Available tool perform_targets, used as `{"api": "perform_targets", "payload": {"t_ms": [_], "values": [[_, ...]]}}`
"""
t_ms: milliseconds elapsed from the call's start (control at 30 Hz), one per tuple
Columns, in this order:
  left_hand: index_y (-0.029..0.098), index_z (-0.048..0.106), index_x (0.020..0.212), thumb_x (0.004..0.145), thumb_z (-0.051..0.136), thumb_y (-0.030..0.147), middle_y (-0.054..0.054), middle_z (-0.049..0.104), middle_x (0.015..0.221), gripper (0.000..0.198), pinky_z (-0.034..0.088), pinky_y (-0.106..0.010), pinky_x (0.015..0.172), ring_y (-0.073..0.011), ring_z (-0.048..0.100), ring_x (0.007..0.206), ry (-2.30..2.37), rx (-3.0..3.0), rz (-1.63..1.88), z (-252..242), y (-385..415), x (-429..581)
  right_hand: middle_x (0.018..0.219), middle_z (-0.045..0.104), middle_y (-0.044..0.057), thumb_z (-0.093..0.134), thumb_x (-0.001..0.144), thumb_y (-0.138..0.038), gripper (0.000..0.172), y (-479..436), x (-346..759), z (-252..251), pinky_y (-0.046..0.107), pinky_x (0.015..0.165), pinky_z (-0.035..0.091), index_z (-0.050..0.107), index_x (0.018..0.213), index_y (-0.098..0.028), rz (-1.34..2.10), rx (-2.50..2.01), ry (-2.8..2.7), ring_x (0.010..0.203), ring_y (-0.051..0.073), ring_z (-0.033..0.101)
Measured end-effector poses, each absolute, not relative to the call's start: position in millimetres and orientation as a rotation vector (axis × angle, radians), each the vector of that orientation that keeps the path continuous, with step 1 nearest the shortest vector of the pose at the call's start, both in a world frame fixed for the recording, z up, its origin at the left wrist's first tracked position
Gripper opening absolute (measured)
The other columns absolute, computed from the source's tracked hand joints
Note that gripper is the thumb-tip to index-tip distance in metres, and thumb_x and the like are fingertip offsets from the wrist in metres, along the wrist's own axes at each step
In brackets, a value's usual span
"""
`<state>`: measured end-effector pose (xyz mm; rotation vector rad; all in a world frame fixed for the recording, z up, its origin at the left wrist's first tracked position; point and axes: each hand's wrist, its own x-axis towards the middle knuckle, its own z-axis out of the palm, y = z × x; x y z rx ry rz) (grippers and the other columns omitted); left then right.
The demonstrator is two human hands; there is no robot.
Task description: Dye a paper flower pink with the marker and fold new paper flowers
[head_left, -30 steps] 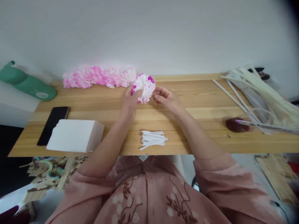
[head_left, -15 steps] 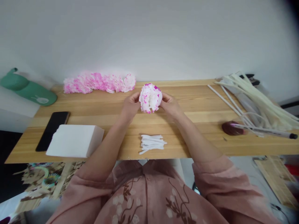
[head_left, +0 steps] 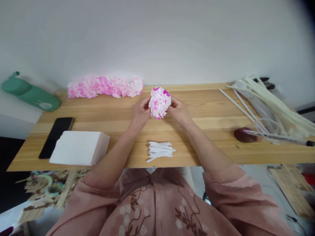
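A white paper flower (head_left: 159,103) with magenta-tipped petals is held up over the middle of the table, its ruffled face toward me. My left hand (head_left: 141,113) grips it from the left side, fingers closed at its edge and partly hidden behind the petals. On the opposite side my right hand (head_left: 179,111) pinches it in the same way. Between my forearms, nearer the table's front edge, lies a small bundle of white paper strips (head_left: 161,149). Back left, along the wall, several pink and white paper flowers (head_left: 104,87) form a row.
On the left are a stack of white paper (head_left: 73,148), a black phone (head_left: 55,137) and a green bottle (head_left: 31,91) lying on its side. To the right stand a cup of dark red liquid (head_left: 246,135) with a pen (head_left: 283,137) across it, and pale sticks (head_left: 275,105).
The flower's petals have closed over the gap in its middle, making it look fuller and rounder. Both hands stay at its sides, with the left shifted slightly right.
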<state>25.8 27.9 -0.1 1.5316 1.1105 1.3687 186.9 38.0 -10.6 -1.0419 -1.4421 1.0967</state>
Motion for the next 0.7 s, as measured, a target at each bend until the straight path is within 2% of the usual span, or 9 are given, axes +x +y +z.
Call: {"api": "perform_targets", "payload": {"t_ms": [200, 300, 500, 700], "values": [[0.019, 0.062, 0.103, 0.071, 0.069, 0.03, -0.005, 0.07, 0.099, 0.034, 0.049, -0.029, 0.08, -0.017, 0.064, 0.092, 1.022, 1.499, 1.356, 3, 29, 26, 0.097, 0.071, 0.003, 0.066, 0.073, -0.038, 0.027, 37, 188, -4, 0.033, 0.079, 0.05, 0.067, 0.094, -0.022, 1.057, -1.021, -1.404, 0.088, 0.017, 0.063], [0.018, 0.064, 0.1, 0.065, 0.074, 0.033, -0.005, 0.071, 0.097, 0.039, 0.049, -0.028, 0.079, -0.0194, 0.063, 0.093, 1.031, 1.589, 1.268, 2, 31, 23, 0.095, 0.07, 0.002, 0.068, 0.072, -0.037, 0.026, 37, 188, -1, 0.033, 0.08, 0.051, 0.064, 0.092, -0.022, 1.059, -1.0, -1.375, 0.087, 0.016, 0.063], [0.018, 0.069, 0.086, 0.066, 0.072, 0.032, -0.002, 0.071, 0.082, 0.024, 0.049, -0.029, 0.073, -0.0187, 0.063, 0.08, 1.143, 1.684, 1.212, -3, 34, 18, 0.088, 0.067, 0.002, 0.068, 0.073, -0.043, 0.026, 39, 189, -3, 0.032, 0.076, 0.051, 0.06, 0.087, -0.023, 1.012, -1.002, -1.414, 0.082, 0.016, 0.061], [0.018, 0.068, 0.079, 0.07, 0.069, 0.028, -0.003, 0.071, 0.079, 0.014, 0.05, -0.03, 0.071, -0.0203, 0.064, 0.081, 1.174, 1.605, 1.226, -11, 38, 20, 0.083, 0.063, 0.0, 0.071, 0.07, -0.048, 0.034, 38, 190, -2, 0.029, 0.067, 0.051, 0.058, 0.092, -0.024, 1.099, -0.968, -1.416, 0.074, 0.014, 0.058]]}}
